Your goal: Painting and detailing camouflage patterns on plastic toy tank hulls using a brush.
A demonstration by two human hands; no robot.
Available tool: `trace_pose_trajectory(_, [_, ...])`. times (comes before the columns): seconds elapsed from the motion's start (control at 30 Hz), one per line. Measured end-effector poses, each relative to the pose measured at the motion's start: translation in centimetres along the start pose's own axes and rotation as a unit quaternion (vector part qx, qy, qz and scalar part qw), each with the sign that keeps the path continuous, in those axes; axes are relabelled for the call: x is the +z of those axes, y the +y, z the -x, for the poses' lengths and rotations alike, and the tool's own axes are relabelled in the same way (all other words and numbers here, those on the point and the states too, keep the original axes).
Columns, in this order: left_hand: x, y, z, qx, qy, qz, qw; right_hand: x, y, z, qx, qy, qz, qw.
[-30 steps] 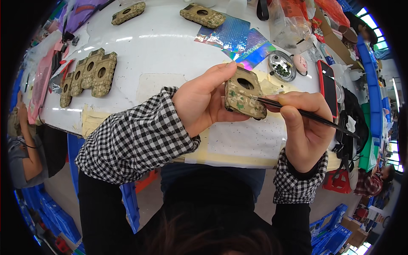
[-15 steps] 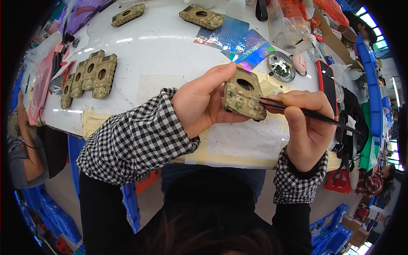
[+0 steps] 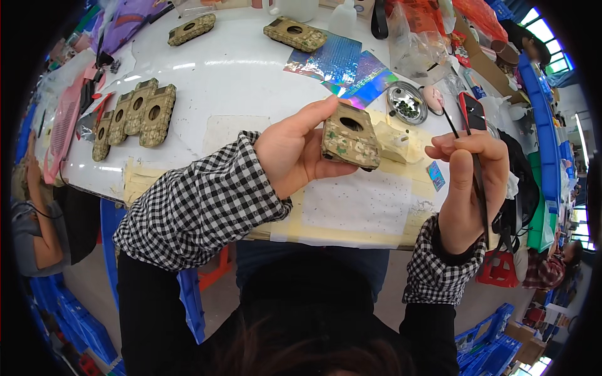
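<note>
My left hand [image 3: 291,144] grips a camouflage-painted toy tank hull [image 3: 350,145] with a round hole in its top, tilted toward me over the table. Off to its right, clear of the hull, my right hand [image 3: 471,188] is closed around black tweezers [image 3: 481,203]. The tweezers' slightly parted tips point away from me, near a pink rounded object [image 3: 431,99]. Whether anything tiny sits between the tips I cannot tell. A round clear dish [image 3: 390,100] holding small dark green bits lies beyond the hull. Just behind the hull stands a yellowish block [image 3: 396,148] with short pegs.
More camouflage hulls [image 3: 155,116] stand in a cluster at the left, with others [image 3: 295,33] at the back. Shiny holographic sheets [image 3: 335,57] lie mid-table. White paper [image 3: 357,203] with dark specks is taped near the front edge. A phone [image 3: 471,113] lies right.
My right hand has drawn the tweezers away from the hull, rightward, and turned their tips away from me. The left hand has shifted the hull slightly left, uncovering the yellowish block.
</note>
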State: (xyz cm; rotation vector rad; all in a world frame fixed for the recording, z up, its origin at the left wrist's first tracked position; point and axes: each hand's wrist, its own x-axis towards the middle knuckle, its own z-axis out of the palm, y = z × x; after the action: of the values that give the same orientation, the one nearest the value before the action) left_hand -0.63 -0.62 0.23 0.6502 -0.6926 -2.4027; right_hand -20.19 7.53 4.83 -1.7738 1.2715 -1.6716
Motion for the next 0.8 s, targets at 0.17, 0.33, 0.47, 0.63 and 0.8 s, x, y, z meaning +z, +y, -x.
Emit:
trace_pose_trajectory(0.17, [0.3,1.2,-0.4,0.035,0.012,-0.015,0.999,-1.8,0.6,-0.2,-0.085,-0.022,0.233,0.969])
trace_pose_trajectory(0.33, [1.9,2.3,-0.7,0.116,0.013,-0.038,0.992,-1.7,1.0,-0.4,-0.062,-0.058,0.318,0.944])
trace_pose_trajectory(0.47, [0.8,1.6,-1.0,0.1,0.033,-0.016,0.994,-1.3,1.8,-0.6,-0.106,-0.079,0.372,0.919])
trace_pose_trajectory(0.63, [0.1,0.5,-0.5,0.069,0.1,-0.01,0.993,-0.8,2.7,-0.6,-0.121,-0.095,0.395,0.906])
trace_pose_trajectory(0.8, [-0.2,0.2,-0.8,0.049,0.076,-0.004,0.996,-0.5,3.0,-0.7,-0.117,-0.096,0.397,0.905])
